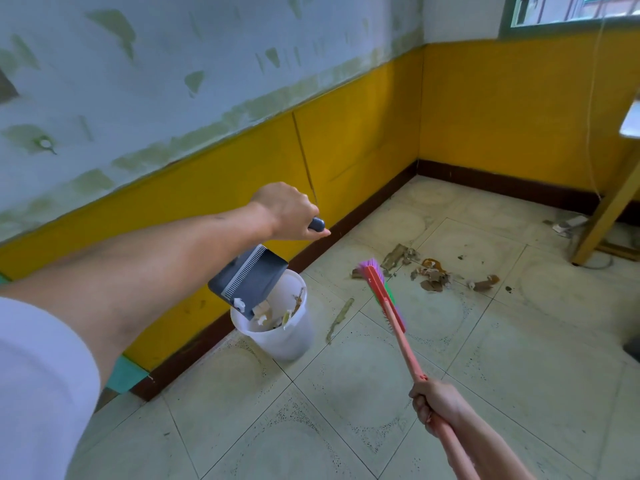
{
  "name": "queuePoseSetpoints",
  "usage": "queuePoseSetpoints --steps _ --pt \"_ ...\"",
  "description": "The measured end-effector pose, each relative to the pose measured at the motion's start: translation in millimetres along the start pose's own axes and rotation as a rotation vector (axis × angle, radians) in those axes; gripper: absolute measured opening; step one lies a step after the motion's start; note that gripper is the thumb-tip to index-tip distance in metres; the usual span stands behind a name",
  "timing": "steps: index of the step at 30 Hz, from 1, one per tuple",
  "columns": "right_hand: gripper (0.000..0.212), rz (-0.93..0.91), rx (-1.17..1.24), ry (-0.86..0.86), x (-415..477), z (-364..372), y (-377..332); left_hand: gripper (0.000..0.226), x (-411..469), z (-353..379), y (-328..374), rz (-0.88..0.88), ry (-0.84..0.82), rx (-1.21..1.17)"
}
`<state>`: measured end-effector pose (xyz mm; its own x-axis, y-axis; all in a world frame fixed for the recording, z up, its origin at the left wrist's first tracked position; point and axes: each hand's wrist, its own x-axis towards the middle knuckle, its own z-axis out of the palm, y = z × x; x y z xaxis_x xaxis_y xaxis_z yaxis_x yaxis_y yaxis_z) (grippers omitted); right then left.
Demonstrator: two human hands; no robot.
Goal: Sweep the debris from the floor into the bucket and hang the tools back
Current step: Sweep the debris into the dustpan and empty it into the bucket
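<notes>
My left hand (289,213) grips the handle of a dark grey dustpan (247,280). The pan hangs tilted, mouth down, over a white plastic bucket (277,329) that stands by the wall. Scraps are sliding off the pan's lip into the bucket, which holds several pieces of debris. My right hand (438,405) grips the pink handle of a broom (386,296). Its red head with purple and green bristles is lifted just above the tiles. Brown debris (431,273) lies scattered on the floor beyond the broom head. A long pale scrap (339,320) lies right of the bucket.
A yellow wall with a dark brown skirting (346,226) runs behind the bucket and meets another wall at the corner. A wooden table leg (602,220) stands at the far right, with a white power strip (568,225) and cables beside it.
</notes>
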<state>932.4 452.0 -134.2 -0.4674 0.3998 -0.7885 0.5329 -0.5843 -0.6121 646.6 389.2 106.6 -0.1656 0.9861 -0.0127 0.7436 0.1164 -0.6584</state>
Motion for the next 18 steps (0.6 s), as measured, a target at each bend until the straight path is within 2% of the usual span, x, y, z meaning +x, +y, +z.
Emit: queuePoseSetpoints --steps 11,18 --pt "0.033 0.024 0.012 0.011 7 -6 13 0.058 8 6 -24 -0.033 0.046 0.009" --pt "0.031 0.035 0.010 0.024 11 -8 5 0.066 11 -6 -63 -0.207 0.092 -0.037"
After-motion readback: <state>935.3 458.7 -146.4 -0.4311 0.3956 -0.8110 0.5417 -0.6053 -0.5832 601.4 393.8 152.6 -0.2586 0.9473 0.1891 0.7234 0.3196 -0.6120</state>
